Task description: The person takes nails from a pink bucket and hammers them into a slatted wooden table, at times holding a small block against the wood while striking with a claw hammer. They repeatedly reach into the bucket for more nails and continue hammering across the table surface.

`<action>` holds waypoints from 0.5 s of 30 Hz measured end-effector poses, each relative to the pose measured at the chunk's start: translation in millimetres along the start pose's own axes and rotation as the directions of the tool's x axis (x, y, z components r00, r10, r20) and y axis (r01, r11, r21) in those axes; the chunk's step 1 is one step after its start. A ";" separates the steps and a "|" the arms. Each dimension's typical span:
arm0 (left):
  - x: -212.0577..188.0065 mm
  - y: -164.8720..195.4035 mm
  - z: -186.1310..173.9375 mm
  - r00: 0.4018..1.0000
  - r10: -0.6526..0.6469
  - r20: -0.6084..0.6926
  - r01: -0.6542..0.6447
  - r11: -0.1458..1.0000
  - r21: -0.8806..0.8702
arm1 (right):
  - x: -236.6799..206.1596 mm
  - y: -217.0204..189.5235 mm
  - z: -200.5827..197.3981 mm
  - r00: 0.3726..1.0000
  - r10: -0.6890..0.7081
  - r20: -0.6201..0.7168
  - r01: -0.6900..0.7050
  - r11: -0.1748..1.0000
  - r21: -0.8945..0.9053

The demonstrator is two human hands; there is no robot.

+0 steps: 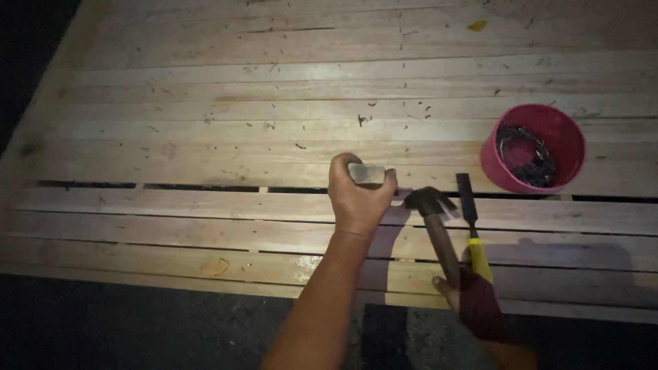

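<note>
A bare left forearm rises from the bottom edge of the view, ending in the left hand (pixel 356 195), which is curled closed around a small rectangular wooden block (pixel 367 173), pinched between thumb and fingers just above the boards. To its right, low in the frame and partly in shadow, the right hand (pixel 473 301) is wrapped shut around two tools at once: the wooden handle of a claw hammer (pixel 433 216), whose dark head sits just right of the left hand, and a chisel (pixel 471 226) with a yellow handle and a dark blade pointing away from the person. The two tools lie side by side, nearly touching.

Both hands work over a broad platform of pale wooden planks (pixel 205 137) laid crosswise, with narrow dark gaps between several boards. The platform's near edge runs across the lower frame; below it is dark floor. The left corner falls away into blackness. Wide open planking stretches to the left and beyond the hands.

A round pink plastic tub (pixel 497 164) holding a dark tangle of nails stands on the planks at the right, well clear of the chisel tip. Small dark specks of debris dot the wood. Lighting is dim and warm.
</note>
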State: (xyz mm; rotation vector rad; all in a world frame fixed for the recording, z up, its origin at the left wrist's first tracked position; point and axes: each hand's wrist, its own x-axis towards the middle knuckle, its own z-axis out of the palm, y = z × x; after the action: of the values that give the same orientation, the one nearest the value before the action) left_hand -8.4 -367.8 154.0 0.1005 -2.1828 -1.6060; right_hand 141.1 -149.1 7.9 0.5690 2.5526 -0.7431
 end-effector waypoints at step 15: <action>-1.6 -0.2 -0.7 0.999 0.035 -0.010 -0.035 0.999 0.040 | -17.0 -19.0 -8.5 0.973 0.147 0.180 -0.165 0.982 0.088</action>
State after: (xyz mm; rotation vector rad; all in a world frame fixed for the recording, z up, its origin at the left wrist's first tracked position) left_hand -6.6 -368.0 153.5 0.0825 -2.1964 -1.5402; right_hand 143.5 -163.4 30.5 0.6982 2.2912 -0.8326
